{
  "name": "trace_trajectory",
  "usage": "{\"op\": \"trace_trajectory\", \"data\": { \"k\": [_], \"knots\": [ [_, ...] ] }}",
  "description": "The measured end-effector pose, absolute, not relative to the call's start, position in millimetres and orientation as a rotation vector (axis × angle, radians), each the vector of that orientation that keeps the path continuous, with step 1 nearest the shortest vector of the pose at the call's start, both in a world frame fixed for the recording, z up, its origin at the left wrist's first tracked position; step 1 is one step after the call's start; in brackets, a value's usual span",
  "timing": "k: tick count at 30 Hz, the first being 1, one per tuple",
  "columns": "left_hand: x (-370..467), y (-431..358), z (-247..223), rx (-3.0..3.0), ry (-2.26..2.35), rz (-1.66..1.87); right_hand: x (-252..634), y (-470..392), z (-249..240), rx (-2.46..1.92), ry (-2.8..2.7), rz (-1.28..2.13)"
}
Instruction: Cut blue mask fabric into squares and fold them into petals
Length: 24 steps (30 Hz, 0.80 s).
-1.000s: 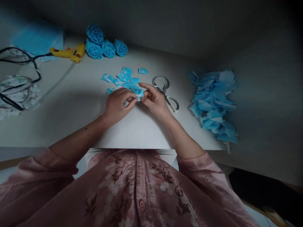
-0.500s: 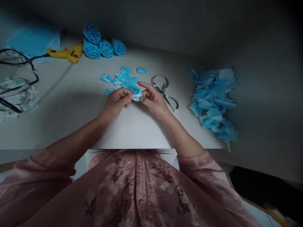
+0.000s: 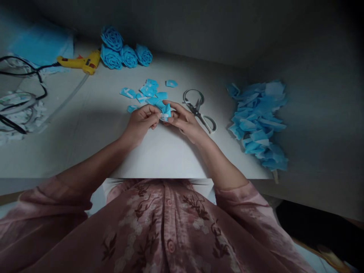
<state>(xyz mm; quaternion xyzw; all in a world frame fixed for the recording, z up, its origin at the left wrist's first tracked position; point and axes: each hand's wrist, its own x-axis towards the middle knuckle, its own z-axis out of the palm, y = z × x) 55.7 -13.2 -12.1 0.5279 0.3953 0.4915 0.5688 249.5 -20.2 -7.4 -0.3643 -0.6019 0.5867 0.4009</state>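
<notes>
Between my two hands is a small blue petal piece (image 3: 165,112) with a whitish strip on its near side. My left hand (image 3: 144,120) is closed, pinching its left edge between thumb and forefinger. From the other side my right hand (image 3: 183,120) grips it, the forefinger along the far edge and the thumb at the near edge. Just beyond lie several loose blue petal pieces (image 3: 148,90), some bearing white strips. Scissors (image 3: 196,110) with pale handles rest partly open to the right of my right hand.
Several finished blue roses (image 3: 111,57) stand at the back, beside a yellow glue gun (image 3: 90,62) with a black cord. A heap of blue pieces (image 3: 258,121) covers the table's right end. White scraps (image 3: 19,110) and blue sheets (image 3: 42,45) lie at the left.
My right forefinger has come down from its raised position onto the far edge of the petal piece. The piece looks turned a little; my left hand keeps its pinch.
</notes>
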Motion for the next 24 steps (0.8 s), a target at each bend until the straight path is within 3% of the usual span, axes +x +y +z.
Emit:
{"op": "trace_trajectory", "data": {
  "k": [7, 24],
  "knots": [
    [55.7, -13.1, -9.8, 1.321, 1.032, 1.195, 250.5, -19.4, -5.4, -0.923, -1.454, 1.58],
    [53.8, -18.3, -4.3, 1.547, 1.145, 1.162, 249.1, -18.8, -12.4, -0.991, -1.486, 1.449]
  ]
}}
